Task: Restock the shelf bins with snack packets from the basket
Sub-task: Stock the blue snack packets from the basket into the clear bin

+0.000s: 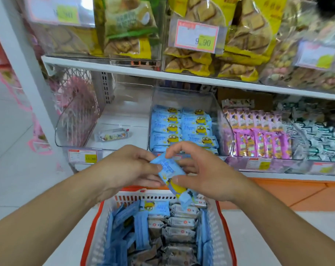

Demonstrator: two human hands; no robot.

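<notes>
Both hands meet above the far rim of the basket [90, 237], gripping one blue snack packet [169, 169] between them. The left hand [128, 167] pinches its left edge with thumb and fingers; the right hand [203, 173] curls fingers over its top and thumb under its lower side. The packet is glossy film, rectangular, tilted, with a yellow cartoon figure printed near its lower end.

Directly beyond the hands stands a clear plastic bin [218, 110] with curved walls, filled with neat rows of the same blue packets [182, 125]. Just left of it, another clear bin [67, 123] holds a single small wrapped packet [113, 134]. To the right, a bin of pink wrapped bars [262, 143]. Price labels [83, 156] front the bins.

Below the hands, the white slotted basket with an orange rim holds blue packets standing on edge and grey-white packets [180, 221] stacked in the middle. Above, a white shelf [124, 69] carries yellow bagged biscuits [199, 60].
</notes>
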